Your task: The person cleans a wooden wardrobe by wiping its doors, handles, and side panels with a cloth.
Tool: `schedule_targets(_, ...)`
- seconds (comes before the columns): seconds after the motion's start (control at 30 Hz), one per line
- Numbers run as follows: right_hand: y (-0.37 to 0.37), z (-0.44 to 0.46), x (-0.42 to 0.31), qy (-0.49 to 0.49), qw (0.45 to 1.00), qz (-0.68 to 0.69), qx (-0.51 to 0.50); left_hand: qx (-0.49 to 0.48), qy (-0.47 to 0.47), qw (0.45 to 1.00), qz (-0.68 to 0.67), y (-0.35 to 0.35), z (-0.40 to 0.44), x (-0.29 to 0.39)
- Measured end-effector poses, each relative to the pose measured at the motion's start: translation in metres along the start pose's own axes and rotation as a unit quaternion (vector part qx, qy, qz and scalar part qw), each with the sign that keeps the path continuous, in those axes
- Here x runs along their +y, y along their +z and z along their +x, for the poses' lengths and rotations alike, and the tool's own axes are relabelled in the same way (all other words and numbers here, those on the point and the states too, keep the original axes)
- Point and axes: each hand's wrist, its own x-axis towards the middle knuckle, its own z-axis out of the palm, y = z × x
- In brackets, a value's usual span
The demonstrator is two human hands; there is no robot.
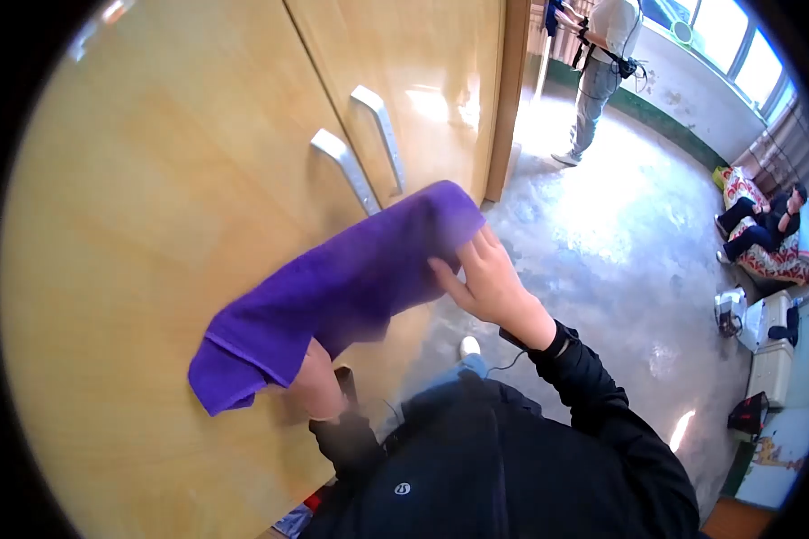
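A purple towel [342, 260] is stretched between my hands in front of a light wooden cabinet. My right hand [490, 280] grips its upper right end, thumb on the near side and the other fingers partly covered by the cloth. At the lower left, my left hand [315, 382] is wrapped in the towel's hanging folds, which hide its fingers. One corner of the towel droops to the left of that hand. Just above the towel is a silver door handle [346, 166], its lower end close to the cloth. A second silver handle [379, 126] is mounted beside it.
The wooden cabinet doors [153, 198] fill the left side. Grey floor [593, 296] stretches to the right. A person [598, 72] stands near the window, and another person [764, 225] sits on a patterned seat. Pale drawers [768, 368] line the right wall.
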Motion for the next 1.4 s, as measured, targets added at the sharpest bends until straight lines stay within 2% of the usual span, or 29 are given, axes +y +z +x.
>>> schedule_targets(0.03, -0.005, 0.008, 0.013, -0.004, 1.0, 0.0, -0.006, -0.049, -0.07, 0.992, -0.098, 0.013, 0.003, 0.012)
schedule_targets(0.07, -0.013, 0.016, 0.023, -0.01, 1.0, -0.014, 0.017, -0.051, -0.075, 0.991, -0.094, 0.02, 0.01, 0.027)
schedule_targets(0.13, -0.023, 0.019, 0.032, -0.014, 0.999, -0.023, 0.042, -0.012, -0.004, 0.996, -0.084, 0.023, 0.016, 0.043)
schedule_targets(0.23, -0.026, 0.043, 0.068, 0.021, 0.993, -0.003, 0.119, -0.006, 0.041, 0.997, -0.068, 0.049, 0.031, 0.077)
schedule_targets(0.37, -0.024, 0.061, 0.085, 0.011, 0.994, 0.036, 0.106, 0.009, 0.04, 0.996, -0.075, 0.043, 0.049, 0.104)
schedule_targets(0.47, -0.019, 0.086, 0.088, -0.033, 0.99, 0.078, 0.117, 0.044, 0.053, 0.997, 0.04, 0.042, 0.046, 0.104)
schedule_targets(0.53, -0.01, 0.111, 0.095, -0.065, 0.983, 0.135, 0.109, -0.014, -0.01, 0.999, -0.047, 0.039, 0.052, 0.103)
schedule_targets(0.67, 0.011, 0.151, 0.121, -0.163, 0.969, 0.155, 0.1, 0.015, -0.049, 0.999, 0.005, 0.062, 0.051, 0.113)
schedule_targets(0.77, 0.015, 0.171, 0.137, -0.23, 0.956, 0.173, 0.059, -0.014, -0.145, 0.989, -0.039, 0.064, 0.056, 0.137)
schedule_targets(0.9, 0.002, 0.218, 0.171, -0.269, 0.946, 0.175, 0.051, -0.035, -0.126, 0.99, 0.05, 0.07, 0.067, 0.181)
schedule_targets(1.0, -0.011, 0.255, 0.206, -0.269, 0.942, 0.172, 0.103, -0.06, -0.089, 0.986, 0.129, 0.08, 0.082, 0.217)
schedule_targets(1.07, -0.027, 0.275, 0.229, -0.234, 0.949, 0.162, 0.134, -0.069, -0.081, 0.981, 0.163, 0.088, 0.095, 0.244)
schedule_targets(1.13, -0.034, 0.289, 0.254, -0.217, 0.953, 0.159, 0.141, -0.073, -0.161, 0.984, 0.01, 0.097, 0.118, 0.271)
schedule_targets(1.17, -0.036, 0.295, 0.269, -0.207, 0.957, 0.151, 0.137, -0.072, -0.164, 0.984, 0.014, 0.107, 0.125, 0.282)
schedule_targets(1.23, -0.04, 0.306, 0.294, -0.187, 0.964, 0.137, 0.13, -0.148, -0.002, 0.979, 0.14, 0.121, 0.136, 0.299)
schedule_targets(1.27, -0.039, 0.309, 0.306, -0.171, 0.967, 0.128, 0.138, -0.149, -0.007, 0.978, 0.142, 0.13, 0.144, 0.308)
schedule_targets(1.33, -0.043, 0.315, 0.321, -0.154, 0.972, 0.124, 0.13, -0.042, -0.121, 0.99, 0.057, 0.145, 0.162, 0.325)
schedule_targets(1.4, -0.044, 0.319, 0.326, -0.163, 0.971, 0.12, 0.126, -0.051, -0.147, 0.987, 0.034, 0.151, 0.156, 0.325)
